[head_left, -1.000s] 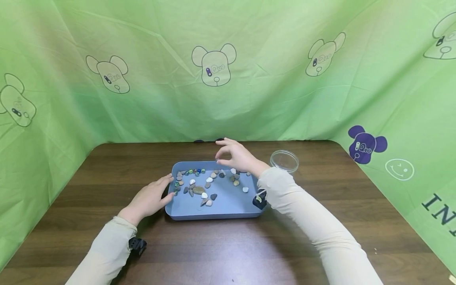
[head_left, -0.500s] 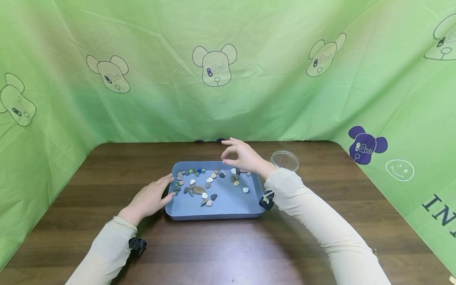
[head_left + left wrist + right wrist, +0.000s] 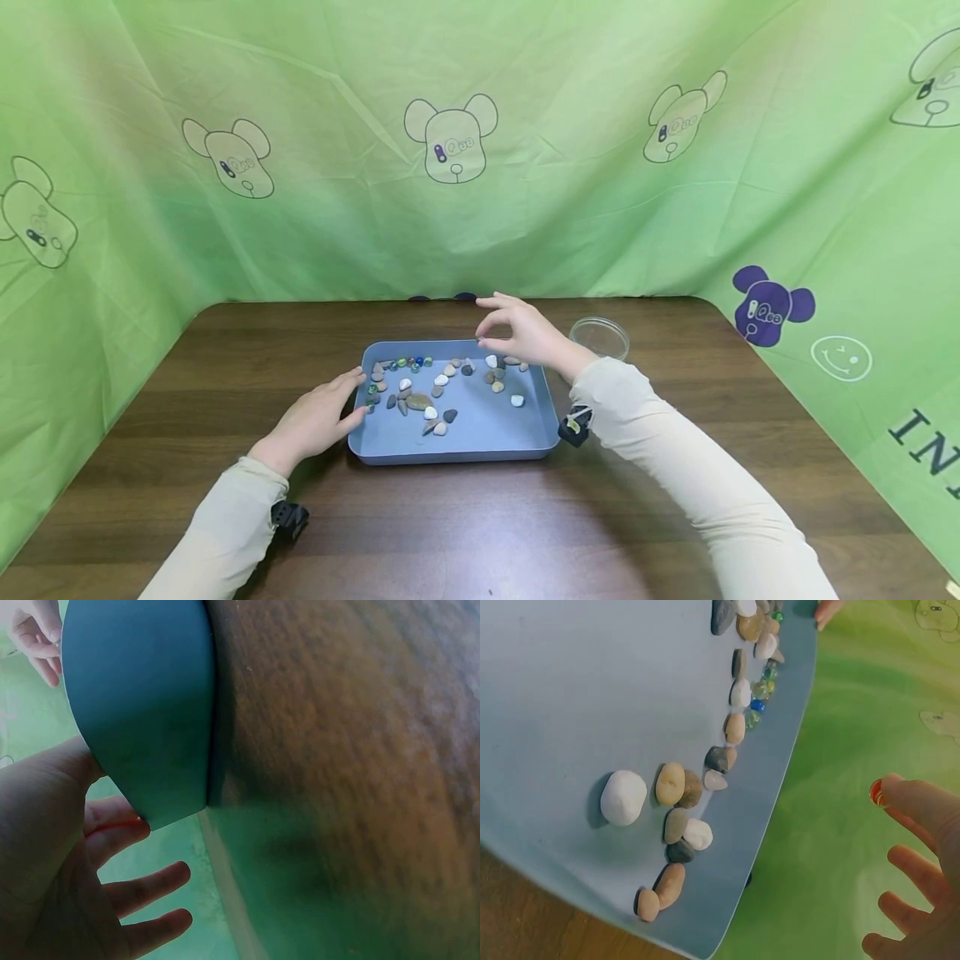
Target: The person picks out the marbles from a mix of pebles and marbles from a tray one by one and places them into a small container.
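A blue tray (image 3: 487, 437) holds several pebbles (image 3: 418, 402) and several glass marbles (image 3: 419, 361). Over the tray's back rim, my right hand (image 3: 525, 333) pinches a small marble (image 3: 876, 792) with red and yellow stripes between thumb and forefinger. In the right wrist view its other fingers are spread and the marble appears beyond the rim. My left hand (image 3: 311, 421) rests at the tray's left rim, its fingers loosely extended. Seen from the left wrist, the thumb (image 3: 82, 759) passes over the rim and its tip is hidden behind the wall; two fingers stretch out past the corner.
A round clear glass dish (image 3: 599, 338) stands on the brown wooden table (image 3: 480, 525), behind the tray's right corner. A green printed cloth (image 3: 337, 208) hangs at the table's back and sides. A white pebble (image 3: 624, 798) lies apart from the others.
My right hand has drifted right along the tray's back rim, toward the glass dish, with the marble still pinched. The left hand and the tray have stayed in place.
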A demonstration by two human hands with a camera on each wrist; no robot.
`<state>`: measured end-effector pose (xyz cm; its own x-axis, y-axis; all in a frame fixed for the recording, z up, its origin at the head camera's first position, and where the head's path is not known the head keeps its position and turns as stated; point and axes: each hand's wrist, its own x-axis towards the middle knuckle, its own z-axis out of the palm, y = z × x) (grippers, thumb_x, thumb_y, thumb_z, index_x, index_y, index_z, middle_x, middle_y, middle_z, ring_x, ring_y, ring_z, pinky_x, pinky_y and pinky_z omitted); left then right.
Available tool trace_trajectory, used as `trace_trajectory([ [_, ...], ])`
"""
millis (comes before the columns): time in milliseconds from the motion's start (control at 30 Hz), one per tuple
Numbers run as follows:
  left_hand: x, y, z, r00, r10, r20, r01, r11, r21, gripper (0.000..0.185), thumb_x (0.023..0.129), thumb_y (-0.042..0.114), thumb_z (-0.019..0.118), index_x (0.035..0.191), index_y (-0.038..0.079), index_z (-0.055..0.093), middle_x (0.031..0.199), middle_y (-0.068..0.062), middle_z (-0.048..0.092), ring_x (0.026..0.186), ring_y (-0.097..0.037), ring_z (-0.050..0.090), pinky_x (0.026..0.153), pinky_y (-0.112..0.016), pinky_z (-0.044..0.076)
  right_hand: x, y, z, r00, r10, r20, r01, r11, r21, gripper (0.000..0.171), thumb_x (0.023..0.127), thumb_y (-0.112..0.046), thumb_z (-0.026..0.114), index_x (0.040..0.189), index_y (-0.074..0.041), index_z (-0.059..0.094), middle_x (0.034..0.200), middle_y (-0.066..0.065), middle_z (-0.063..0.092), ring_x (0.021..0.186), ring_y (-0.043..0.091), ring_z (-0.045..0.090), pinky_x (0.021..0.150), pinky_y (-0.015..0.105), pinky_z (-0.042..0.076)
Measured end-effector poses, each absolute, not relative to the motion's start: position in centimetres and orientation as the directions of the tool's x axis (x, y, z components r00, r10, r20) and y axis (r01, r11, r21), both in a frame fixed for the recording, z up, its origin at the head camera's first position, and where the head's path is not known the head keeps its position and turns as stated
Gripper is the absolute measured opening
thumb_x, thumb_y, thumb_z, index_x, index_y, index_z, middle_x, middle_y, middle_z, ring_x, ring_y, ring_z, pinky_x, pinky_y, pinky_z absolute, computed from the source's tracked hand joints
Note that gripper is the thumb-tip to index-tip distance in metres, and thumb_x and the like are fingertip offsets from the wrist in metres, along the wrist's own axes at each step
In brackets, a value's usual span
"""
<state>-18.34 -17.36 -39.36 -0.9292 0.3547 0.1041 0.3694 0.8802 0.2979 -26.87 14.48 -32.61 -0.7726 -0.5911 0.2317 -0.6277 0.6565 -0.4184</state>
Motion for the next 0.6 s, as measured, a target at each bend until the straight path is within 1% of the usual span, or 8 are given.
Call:
trace_trajectory([
  [400, -18.3, -17.3, -39.3, -0.93, 0.354, 0.1, 0.367, 0.879, 0.303, 0.052, 0.092, 0.028, 0.054, 0.134, -0.001, 0.047, 0.144, -0.019, 0.042, 0.125, -0.04, 0.048, 0.102, -0.052, 0.04, -26.5, 15.7, -32.2, -0.794, -0.564, 0.227, -0.601, 0.668, -0.44, 0.008, 0.084, -0.015, 0.068, 0.091, -0.012, 0.071, 0.143, 0.014, 0.045, 0.141, 0.038, 0.026, 0.114, 0.056, 0.023],
  [600, -18.2, -17.2, -39.1, -0.931, 0.352, 0.094, 0.364, 0.879, 0.308, 0.052, 0.092, 0.028, 0.054, 0.134, -0.002, 0.047, 0.144, -0.02, 0.042, 0.125, -0.04, 0.048, 0.102, -0.052, 0.04, -26.3, 16.6, -32.1, -0.789, -0.565, 0.242, -0.609, 0.667, -0.429, 0.01, 0.083, -0.015, 0.069, 0.091, -0.011, 0.071, 0.142, 0.016, 0.046, 0.14, 0.039, 0.027, 0.113, 0.055, 0.024],
])
